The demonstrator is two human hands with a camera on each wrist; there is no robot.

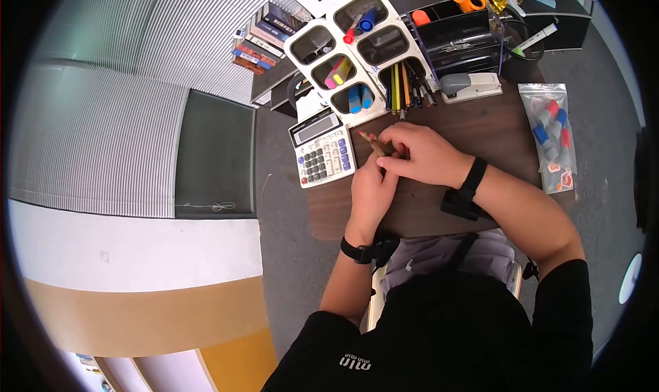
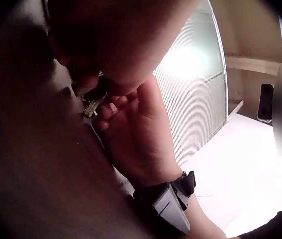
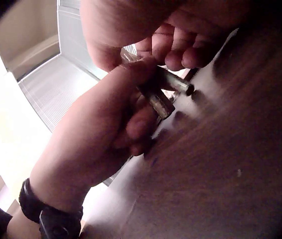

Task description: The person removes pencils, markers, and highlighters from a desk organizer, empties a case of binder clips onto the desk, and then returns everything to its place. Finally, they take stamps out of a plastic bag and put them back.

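In the head view, two pencils [image 1: 376, 147] with reddish tips are held between both hands, close over the brown table. My left hand [image 1: 371, 191] grips them from below, its fingers curled round the shafts. From the right, my right hand [image 1: 429, 156] reaches across with bent fingers and pinches at the pencils, its thumb beside the left thumb. The right wrist view shows the blunt end of one pencil [image 3: 162, 105] under the left fingers and another pencil end [image 3: 183, 87] beside it. Fingers hide much of both shafts.
A calculator [image 1: 322, 152] lies left of the hands. Behind stands a white organizer [image 1: 357, 119] with markers, highlighters and several pencils. A stapler [image 1: 471, 86] and a black desk rack [image 1: 456, 47] are at the back right. A clear bag [image 1: 549, 157] of markers lies along the right edge.
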